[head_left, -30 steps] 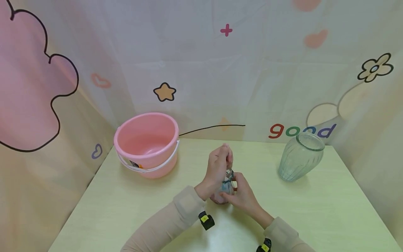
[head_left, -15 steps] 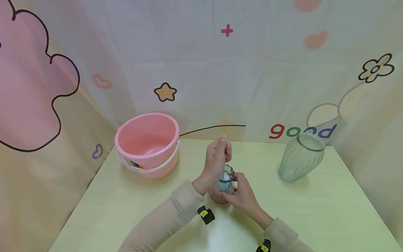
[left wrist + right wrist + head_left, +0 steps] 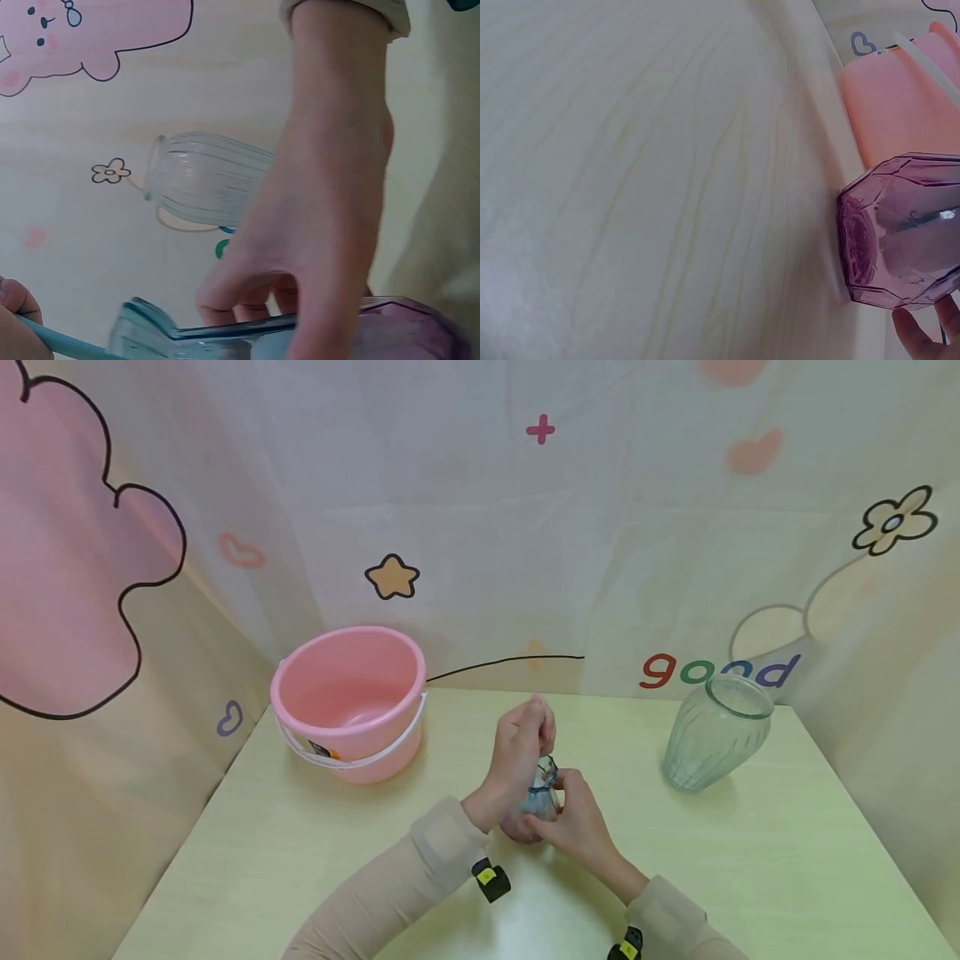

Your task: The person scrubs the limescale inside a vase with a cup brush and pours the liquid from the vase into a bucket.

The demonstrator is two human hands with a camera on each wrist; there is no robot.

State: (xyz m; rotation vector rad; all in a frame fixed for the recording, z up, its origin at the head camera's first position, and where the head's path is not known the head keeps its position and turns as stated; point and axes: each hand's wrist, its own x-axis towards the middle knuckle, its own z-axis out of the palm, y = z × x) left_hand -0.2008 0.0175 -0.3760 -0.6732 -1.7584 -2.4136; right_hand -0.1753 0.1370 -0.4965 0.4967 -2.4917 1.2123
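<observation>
In the head view, a small faceted glass vase, bluish at the neck and pink-purple at the base, is at the middle of the table. My right hand holds its body from the right, thumb in front. Above the mouth, my left hand is a fist round a thin light blue stick, which runs into the vase mouth in the left wrist view. The stick's far end is inside the vase, so its kind is hidden. The right wrist view shows the vase's purple base with fingertips under it.
A pink bucket with a white handle stands at the back left. Towards the back right is a larger clear ribbed glass jar. A printed curtain hangs behind the pale green table.
My left hand rose slightly half a second ago, baring more of the vase mouth, and is now lower again over it. The right hand keeps its hold on the vase.
</observation>
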